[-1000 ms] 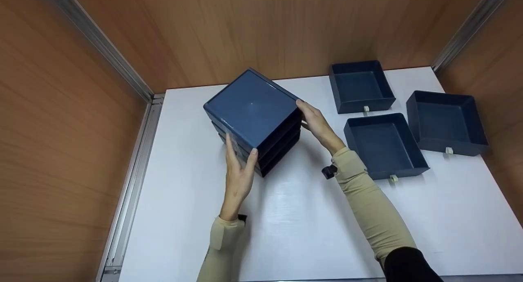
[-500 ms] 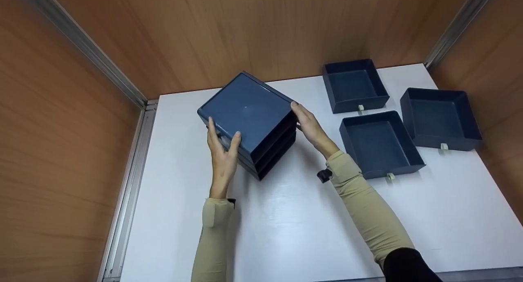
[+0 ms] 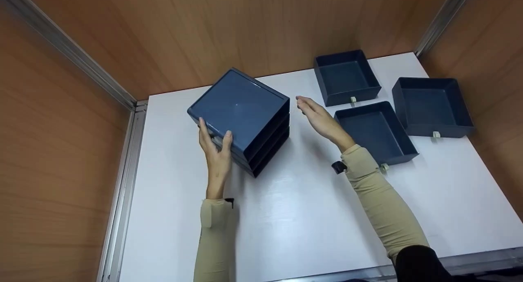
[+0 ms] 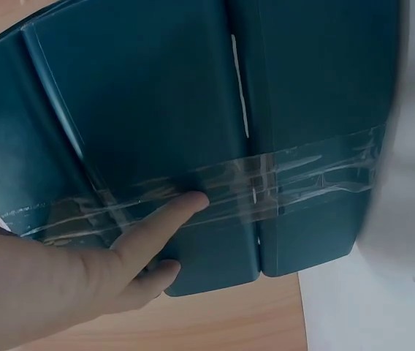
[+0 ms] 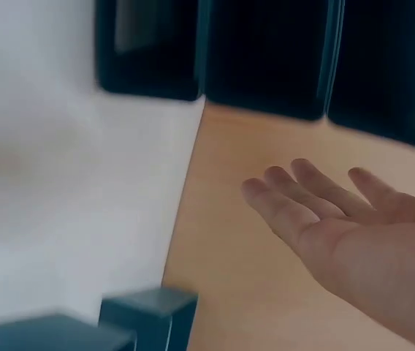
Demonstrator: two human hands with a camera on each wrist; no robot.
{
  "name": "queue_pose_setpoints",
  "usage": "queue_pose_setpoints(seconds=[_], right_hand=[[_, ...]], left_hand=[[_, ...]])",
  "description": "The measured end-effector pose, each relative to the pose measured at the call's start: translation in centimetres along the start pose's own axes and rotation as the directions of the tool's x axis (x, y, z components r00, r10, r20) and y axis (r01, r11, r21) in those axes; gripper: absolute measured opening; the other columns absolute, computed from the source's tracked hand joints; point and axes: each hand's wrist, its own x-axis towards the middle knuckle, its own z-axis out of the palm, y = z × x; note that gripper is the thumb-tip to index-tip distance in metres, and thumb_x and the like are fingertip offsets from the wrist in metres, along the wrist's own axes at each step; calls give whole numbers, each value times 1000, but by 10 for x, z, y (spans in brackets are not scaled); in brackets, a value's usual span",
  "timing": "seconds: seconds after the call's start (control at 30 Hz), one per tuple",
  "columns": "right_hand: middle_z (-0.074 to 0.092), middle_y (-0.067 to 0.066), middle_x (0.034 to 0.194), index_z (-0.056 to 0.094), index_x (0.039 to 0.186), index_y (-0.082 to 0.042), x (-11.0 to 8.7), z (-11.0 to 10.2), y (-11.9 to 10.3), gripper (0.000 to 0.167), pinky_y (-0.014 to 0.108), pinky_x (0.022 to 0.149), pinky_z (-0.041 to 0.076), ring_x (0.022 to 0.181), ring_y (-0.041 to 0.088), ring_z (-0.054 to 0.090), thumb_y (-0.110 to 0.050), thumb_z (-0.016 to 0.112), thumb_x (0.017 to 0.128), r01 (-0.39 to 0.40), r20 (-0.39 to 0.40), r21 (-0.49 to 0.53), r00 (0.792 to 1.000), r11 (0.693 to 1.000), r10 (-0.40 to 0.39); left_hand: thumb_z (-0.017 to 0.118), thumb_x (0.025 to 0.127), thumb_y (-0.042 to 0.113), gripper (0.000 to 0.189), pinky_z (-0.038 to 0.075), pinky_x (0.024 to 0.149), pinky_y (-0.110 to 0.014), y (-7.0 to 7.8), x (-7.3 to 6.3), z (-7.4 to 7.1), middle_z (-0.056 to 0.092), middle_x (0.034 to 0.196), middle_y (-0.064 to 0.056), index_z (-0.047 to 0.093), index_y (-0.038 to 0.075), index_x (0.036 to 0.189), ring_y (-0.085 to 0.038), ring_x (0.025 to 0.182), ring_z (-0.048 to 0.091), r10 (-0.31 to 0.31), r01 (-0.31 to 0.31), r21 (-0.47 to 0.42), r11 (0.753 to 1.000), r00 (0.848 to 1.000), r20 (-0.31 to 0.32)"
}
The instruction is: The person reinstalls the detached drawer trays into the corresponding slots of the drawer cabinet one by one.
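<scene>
**Cabinet (image 3: 239,106) on a white table (image 3: 278,224), walled in wood**

The table fills most of the view, glossy, with a pale glare near its middle and soft shadows under the arms; wood-grain panels stand on three sides, the back wall (image 3: 261,24), the left wall (image 3: 49,159) and the right wall (image 3: 478,69); a grey metal rail (image 3: 128,184) runs along the left edge, another metal strip (image 3: 470,259) along the front.

The dark blue cabinet is left of the table's middle, near the back wall, turned cornerwise, its three dark slots facing the lower right; whether its base sits flat I cannot tell; the left hand (image 3: 216,157) lies against its left side, fingers extended, thumb near the top edge, and in the left wrist view a finger touches that side at a band of clear tape (image 4: 302,175); the right hand (image 3: 322,120) is off the cabinet, just beside it, fingers straight and holding nothing.

On the right are three blue trays, each with a pale tab: the far tray (image 3: 346,75) by the back wall, the near tray (image 3: 374,130) partly behind the right forearm, the outer tray (image 3: 433,106) close to the right wall.
</scene>
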Motion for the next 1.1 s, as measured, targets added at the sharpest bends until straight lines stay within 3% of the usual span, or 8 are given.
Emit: queue_pose_setpoints(seconds=[0.27,0.43,0.8,1.1], right_hand=[[42,18,168,32,170,-20,-23,-36,24,75,63,124,32,157,40,37,-63,41,109,-77,-47,-154,996,985,70],[38,22,170,29,171,-19,-34,-48,32,77,64,124,33,158,44,34,-62,44,109,-81,-61,-224,996,971,69],[37,17,172,37,168,-23,-72,-59,47,71,67,123,32,156,47,36,-60,49,108,-98,-188,-343,981,934,34],[39,22,169,41,166,-14,-112,-62,73,73,68,123,31,154,50,37,-56,55,107,-115,-253,-404,967,907,10]], left_hand=[[58,103,55,94,19,126,-72,-4,-1,-4,-4,179,-14,-1,33,173,-41,166,5,0,0,0,1000,1000,16],[58,104,53,93,20,125,-73,-2,-1,-3,-4,179,-14,0,33,173,-41,166,5,10,-10,-3,1000,1000,9],[57,105,51,90,24,124,-72,-4,0,1,-2,179,-14,1,34,173,-41,165,8,19,-19,6,1000,1000,-7],[56,108,45,88,26,123,-71,-4,1,2,-1,178,-17,-1,29,174,-42,165,11,40,-40,18,999,999,-22]])
